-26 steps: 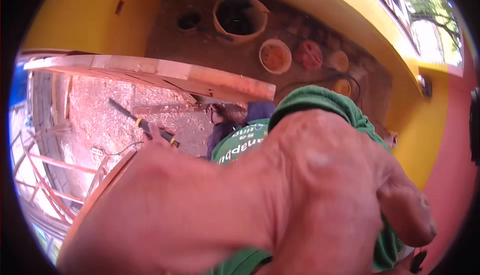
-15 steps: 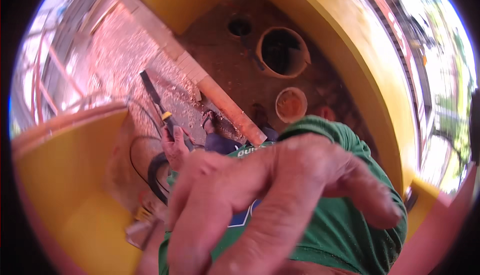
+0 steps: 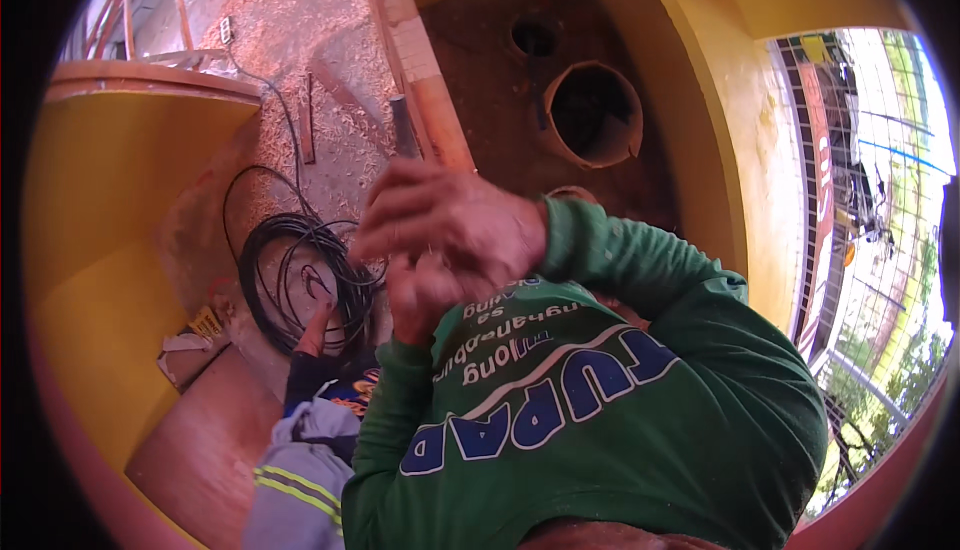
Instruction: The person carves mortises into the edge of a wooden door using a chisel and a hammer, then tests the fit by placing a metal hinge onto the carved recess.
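My right hand (image 3: 455, 218), blurred by motion, passes over my left with its fingers stretched out and parted. Nothing shows in it. My left hand (image 3: 415, 295) is closed just below, partly covered by the right. Above the hands juts the dark flat blade end of what looks like a chisel (image 3: 403, 128). Its handle is hidden behind my hands, in line with the left fist. Beyond the blade runs a long reddish wooden beam (image 3: 440, 120). Pale wood shavings (image 3: 285, 25) lie scattered on the floor to its left.
A black cable coil (image 3: 262, 295) lies at left, near another person's arm (image 3: 318, 325) and grey trousers (image 3: 300, 460). Low yellow walls (image 3: 140, 210) bound the left side. A large round container (image 3: 628, 140) stands beyond the beam. Wire mesh (image 3: 850, 200) rises at right.
My right hand has dropped from close to the camera onto my left. The left hand and chisel have shifted right in view. My view has turned, bringing the cable coil and the other person into sight.
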### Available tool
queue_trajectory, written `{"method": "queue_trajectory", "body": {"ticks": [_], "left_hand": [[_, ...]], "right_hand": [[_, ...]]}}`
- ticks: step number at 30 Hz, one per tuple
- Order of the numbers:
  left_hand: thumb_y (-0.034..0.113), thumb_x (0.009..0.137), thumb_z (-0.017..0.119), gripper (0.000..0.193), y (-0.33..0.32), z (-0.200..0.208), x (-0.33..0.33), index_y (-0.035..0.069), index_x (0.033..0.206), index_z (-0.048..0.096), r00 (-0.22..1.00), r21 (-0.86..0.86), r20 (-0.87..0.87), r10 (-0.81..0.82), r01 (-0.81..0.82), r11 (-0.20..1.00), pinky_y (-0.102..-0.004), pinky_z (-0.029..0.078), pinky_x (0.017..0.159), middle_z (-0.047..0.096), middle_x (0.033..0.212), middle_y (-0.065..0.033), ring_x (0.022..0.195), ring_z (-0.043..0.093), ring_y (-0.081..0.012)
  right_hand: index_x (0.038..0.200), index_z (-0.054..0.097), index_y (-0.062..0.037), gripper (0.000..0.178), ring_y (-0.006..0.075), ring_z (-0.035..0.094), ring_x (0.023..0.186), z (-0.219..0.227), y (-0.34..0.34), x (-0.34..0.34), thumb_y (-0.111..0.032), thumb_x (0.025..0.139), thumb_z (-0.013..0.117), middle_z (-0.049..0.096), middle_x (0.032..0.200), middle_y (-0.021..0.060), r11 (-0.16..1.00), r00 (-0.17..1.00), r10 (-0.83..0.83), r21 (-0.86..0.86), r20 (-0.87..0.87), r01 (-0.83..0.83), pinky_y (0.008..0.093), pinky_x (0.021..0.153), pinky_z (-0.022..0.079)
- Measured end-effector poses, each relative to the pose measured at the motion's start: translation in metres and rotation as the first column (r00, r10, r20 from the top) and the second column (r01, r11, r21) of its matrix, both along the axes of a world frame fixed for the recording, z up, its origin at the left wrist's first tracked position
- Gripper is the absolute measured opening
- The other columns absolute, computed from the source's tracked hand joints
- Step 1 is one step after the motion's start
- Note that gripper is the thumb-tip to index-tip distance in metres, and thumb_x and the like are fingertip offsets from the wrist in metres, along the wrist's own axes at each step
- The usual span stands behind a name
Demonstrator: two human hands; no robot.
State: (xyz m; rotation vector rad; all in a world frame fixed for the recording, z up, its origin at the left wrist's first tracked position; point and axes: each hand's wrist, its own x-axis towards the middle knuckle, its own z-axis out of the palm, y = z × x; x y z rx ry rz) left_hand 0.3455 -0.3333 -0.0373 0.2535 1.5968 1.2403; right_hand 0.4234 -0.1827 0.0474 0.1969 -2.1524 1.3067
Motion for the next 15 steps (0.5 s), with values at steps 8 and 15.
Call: {"method": "queue_trajectory", "body": {"ticks": [8, 15], "left_hand": [[0.010, 0.083, 0.043, 0.019, 0.054, 0.001, 0.008, 0.000, 0.098, 0.049, 0.973, 0.371, -0.201, -0.109, 0.179, 0.911, -0.0224, 0.039, 0.053, 0.052, 0.075, -0.0021, 0.061, 0.048, -0.0093], [0.010, 0.082, 0.039, 0.025, 0.047, -0.002, 0.034, -0.001, 0.100, 0.053, 0.912, 0.181, -0.407, -0.044, 0.128, 0.975, -0.0286, 0.042, 0.062, 0.058, 0.082, -0.0099, 0.072, 0.053, -0.0165]], "right_hand": [[0.069, 0.057, -0.0036, 0.026, 0.0276, 0.051, 0.068, -0.099, 0.046, -0.032, -0.027, 0.079, 0.050, 0.054, 0.065, 0.0098, 0.970, 0.961, -0.028, 0.239, 0.274, -0.040, 0.0365, 0.070, 0.037], [0.060, 0.054, -0.0087, 0.032, 0.0284, 0.051, 0.058, -0.103, 0.030, -0.022, -0.035, 0.076, 0.047, 0.052, 0.057, 0.0110, 0.967, 0.961, -0.144, 0.240, 0.237, 0.086, 0.0376, 0.057, 0.037]]}}
